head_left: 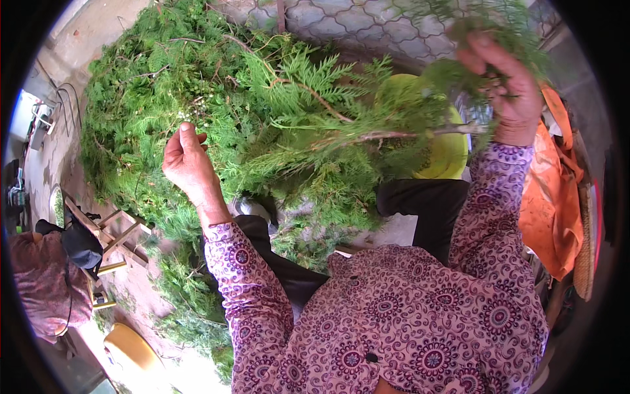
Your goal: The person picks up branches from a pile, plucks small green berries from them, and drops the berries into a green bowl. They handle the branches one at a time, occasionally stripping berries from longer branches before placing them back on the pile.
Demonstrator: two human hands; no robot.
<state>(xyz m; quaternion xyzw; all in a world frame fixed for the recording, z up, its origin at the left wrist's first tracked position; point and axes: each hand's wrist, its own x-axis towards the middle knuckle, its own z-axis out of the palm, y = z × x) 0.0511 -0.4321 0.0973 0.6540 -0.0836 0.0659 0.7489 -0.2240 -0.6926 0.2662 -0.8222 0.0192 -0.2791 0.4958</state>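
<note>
My left hand (191,160) has its thumb pressed to curled fingers, at a conifer sprig with small pale cones (186,112). The exact pinch is hidden by the thumb. On the upper right, my right hand (514,91) is raised and closed around green conifer foliage (443,76), blurred by motion. Small roundish bits rest against its palm. A thick cut conifer branch (393,134) reaches across from the pile to near my right wrist. Below it, a yellow-green basin (450,155) is partly covered by foliage; small brownish bits show inside.
A large heap of conifer branches (133,108) spreads ahead and left. Wire mesh (344,22) borders it at the top. An orange bag (549,197) hangs at right. On the left are another person (47,280), a wooden frame (118,234) and a yellow tub (130,347).
</note>
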